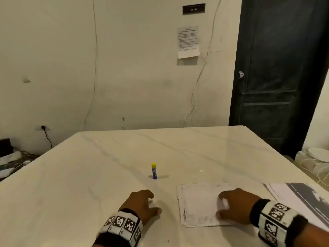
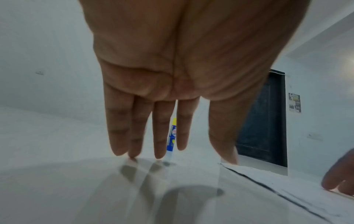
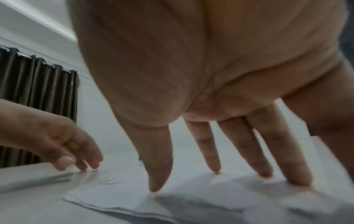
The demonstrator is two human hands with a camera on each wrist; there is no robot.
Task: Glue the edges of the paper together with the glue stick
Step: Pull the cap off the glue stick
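The paper (image 1: 199, 205) lies flat on the marble table (image 1: 106, 166), a folded white sheet with ragged, stained edges, and the right hand (image 1: 236, 205) rests on its right part. That hand's fingers (image 3: 298, 169) are straight and spread, their tips pressing down on the sheet, with the thumb tip (image 3: 159, 181) also on it nearer the person; nothing is gripped or pinched. The wrist, which wears a band of black-and-white markers (image 1: 274, 223), is raised off the table, so the hand arches over the paper.

The left hand (image 1: 142, 204) sits just left of the paper, not touching it. Its fingers (image 2: 159, 136) are stretched out and close together, with the tips of at least two touching the bare table, and its thumb (image 2: 224, 136) points toward the paper's left edge. It holds nothing. Its wrist carries a like marker band (image 1: 122, 225).

The glue stick (image 1: 154, 171) stands upright on the table beyond the left hand's fingertips, apart from them, with its yellow cap on. In the left wrist view it shows in the gap between two fingers.

More printed sheets (image 1: 302, 198) lie at the table's right edge, beyond the right wrist.
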